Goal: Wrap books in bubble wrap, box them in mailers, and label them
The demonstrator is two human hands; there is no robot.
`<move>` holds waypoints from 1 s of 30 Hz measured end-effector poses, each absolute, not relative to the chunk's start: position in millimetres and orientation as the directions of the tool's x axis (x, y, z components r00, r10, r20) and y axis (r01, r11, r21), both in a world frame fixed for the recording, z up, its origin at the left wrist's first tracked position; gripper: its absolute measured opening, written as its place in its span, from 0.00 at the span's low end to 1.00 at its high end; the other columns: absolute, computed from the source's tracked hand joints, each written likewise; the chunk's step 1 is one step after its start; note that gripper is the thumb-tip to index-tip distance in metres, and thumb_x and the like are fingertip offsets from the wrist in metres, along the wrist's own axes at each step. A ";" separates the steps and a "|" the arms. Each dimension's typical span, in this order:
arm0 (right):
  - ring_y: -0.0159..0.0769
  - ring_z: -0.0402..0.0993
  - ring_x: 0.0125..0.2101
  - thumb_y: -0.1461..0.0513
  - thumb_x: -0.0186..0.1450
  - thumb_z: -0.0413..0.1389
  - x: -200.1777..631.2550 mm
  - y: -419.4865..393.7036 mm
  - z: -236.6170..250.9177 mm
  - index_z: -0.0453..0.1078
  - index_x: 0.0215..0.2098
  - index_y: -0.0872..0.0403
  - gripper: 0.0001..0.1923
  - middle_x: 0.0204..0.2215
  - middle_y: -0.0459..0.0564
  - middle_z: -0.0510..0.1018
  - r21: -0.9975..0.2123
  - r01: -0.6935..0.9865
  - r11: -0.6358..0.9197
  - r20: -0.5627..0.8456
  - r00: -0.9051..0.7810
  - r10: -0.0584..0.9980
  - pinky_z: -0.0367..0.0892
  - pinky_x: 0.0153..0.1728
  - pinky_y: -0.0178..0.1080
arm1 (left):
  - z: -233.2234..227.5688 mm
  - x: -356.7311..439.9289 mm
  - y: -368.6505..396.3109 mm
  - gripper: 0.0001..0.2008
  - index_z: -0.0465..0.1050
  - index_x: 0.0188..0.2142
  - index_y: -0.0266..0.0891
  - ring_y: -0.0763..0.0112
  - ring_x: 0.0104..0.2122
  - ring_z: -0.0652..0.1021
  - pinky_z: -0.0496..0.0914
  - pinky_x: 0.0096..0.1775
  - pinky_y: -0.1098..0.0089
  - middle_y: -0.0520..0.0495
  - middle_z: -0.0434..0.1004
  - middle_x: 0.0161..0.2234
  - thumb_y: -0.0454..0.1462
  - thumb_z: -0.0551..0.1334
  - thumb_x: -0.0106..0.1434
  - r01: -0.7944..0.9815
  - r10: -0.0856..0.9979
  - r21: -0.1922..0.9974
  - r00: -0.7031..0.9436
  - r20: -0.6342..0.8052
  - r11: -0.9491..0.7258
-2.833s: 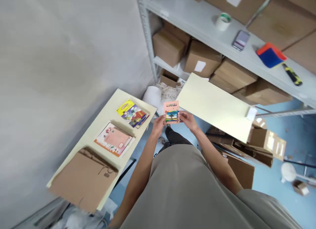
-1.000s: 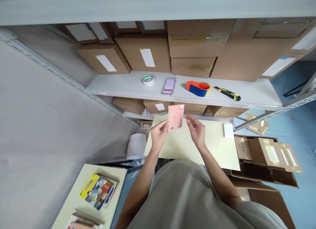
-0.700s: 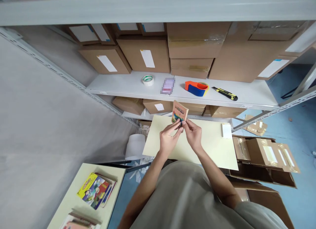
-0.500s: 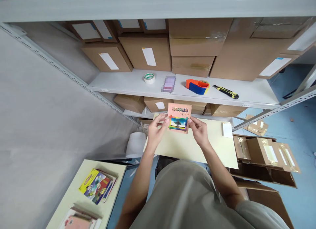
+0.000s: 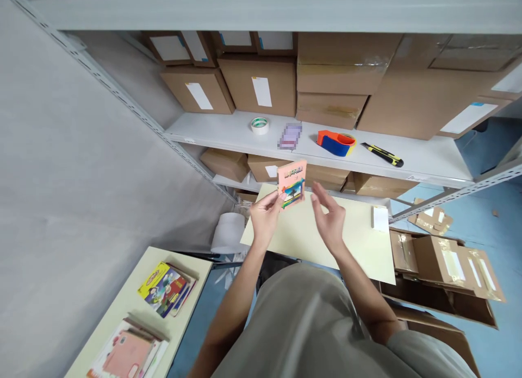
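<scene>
A small pink book point(image 5: 292, 177) with a tree picture on its cover is held up over the cream table point(image 5: 326, 225), turned at an angle so that its left edge shows. My left hand point(image 5: 265, 215) grips it by the lower left side, thumb on the front. Just to the right, my right hand point(image 5: 329, 215) is apart from the book, its fingers and thumb spread with nothing between them. The book's back and the left fingertips behind it are hidden.
On the shelf ahead lie a tape roll point(image 5: 260, 126), an orange and blue tape dispenser point(image 5: 336, 143) and a utility knife point(image 5: 383, 154), before cardboard boxes point(image 5: 261, 90). A white box point(image 5: 379, 218) sits at the table's right. Stacked books point(image 5: 163, 288) lie on a side table.
My right hand has let go of the pink book and moved slightly away from it. The book has turned in my left hand, now showing its edge. The view has shifted a little.
</scene>
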State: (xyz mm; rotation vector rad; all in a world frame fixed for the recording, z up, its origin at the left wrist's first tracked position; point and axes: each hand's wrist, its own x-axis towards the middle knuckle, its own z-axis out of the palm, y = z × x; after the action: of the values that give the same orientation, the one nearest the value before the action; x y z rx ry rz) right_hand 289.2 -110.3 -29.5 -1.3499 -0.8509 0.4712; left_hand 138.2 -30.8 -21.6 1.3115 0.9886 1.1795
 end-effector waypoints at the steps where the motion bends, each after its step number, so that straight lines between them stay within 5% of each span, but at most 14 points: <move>1: 0.58 0.84 0.66 0.44 0.74 0.69 282.1 -111.2 -28.4 0.84 0.66 0.45 0.27 0.65 0.54 0.86 -0.968 0.162 0.193 0.251 0.591 0.767 0.78 0.70 0.59 | -20.8 141.9 -36.7 0.20 0.93 0.49 0.43 0.49 0.49 0.90 0.85 0.52 0.55 0.43 0.93 0.49 0.54 0.78 0.68 -0.060 0.976 0.990 0.170 0.134 -0.125; 8: 0.58 0.90 0.55 0.40 0.72 0.68 288.3 -102.5 -31.7 0.88 0.55 0.49 0.26 0.53 0.56 0.92 -0.978 0.035 0.204 0.187 0.578 0.795 0.85 0.59 0.55 | -21.2 141.7 -49.3 0.19 0.91 0.55 0.47 0.51 0.55 0.88 0.84 0.55 0.57 0.41 0.90 0.58 0.51 0.77 0.69 0.002 0.929 0.965 0.273 0.251 -0.261; 11: 0.58 0.91 0.54 0.37 0.69 0.70 304.8 -103.9 -33.7 0.87 0.53 0.50 0.30 0.51 0.57 0.92 -0.974 -0.059 0.218 0.156 0.520 0.840 0.87 0.54 0.54 | -25.4 126.7 -28.8 0.27 0.89 0.57 0.44 0.52 0.54 0.88 0.82 0.56 0.57 0.37 0.89 0.59 0.54 0.80 0.65 -0.020 0.970 0.984 0.165 0.176 -0.175; 18: 0.60 0.90 0.56 0.35 0.68 0.70 308.1 -109.2 -40.2 0.87 0.55 0.50 0.32 0.53 0.59 0.92 -0.978 -0.113 0.175 0.105 0.460 0.882 0.87 0.56 0.57 | -33.9 118.7 -10.2 0.31 0.92 0.46 0.38 0.49 0.48 0.90 0.83 0.55 0.53 0.37 0.93 0.46 0.61 0.83 0.57 -0.159 0.907 0.980 0.418 -0.045 0.122; 23: 0.59 0.83 0.67 0.37 0.73 0.66 292.8 -113.1 -38.5 0.85 0.64 0.49 0.33 0.65 0.57 0.86 -0.982 0.107 0.158 0.190 0.623 0.759 0.78 0.70 0.60 | -34.9 129.5 -22.2 0.28 0.93 0.47 0.40 0.47 0.49 0.91 0.85 0.55 0.52 0.41 0.93 0.48 0.59 0.82 0.59 -0.071 0.970 0.996 0.235 0.061 -0.046; 30: 0.54 0.90 0.55 0.38 0.72 0.68 274.9 -105.4 -39.6 0.86 0.60 0.48 0.30 0.57 0.53 0.91 -0.979 0.042 0.200 0.194 0.504 0.842 0.85 0.60 0.52 | -26.5 138.5 -40.8 0.19 0.92 0.52 0.45 0.49 0.59 0.88 0.86 0.58 0.55 0.40 0.88 0.62 0.53 0.75 0.71 -0.015 0.862 0.942 0.400 0.313 -0.335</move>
State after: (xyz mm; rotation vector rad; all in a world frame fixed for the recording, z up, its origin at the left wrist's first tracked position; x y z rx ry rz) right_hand 274.9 -105.4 -39.6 -1.2567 -0.8966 0.6787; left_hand 138.5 -40.8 -26.5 1.6577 0.7561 1.0981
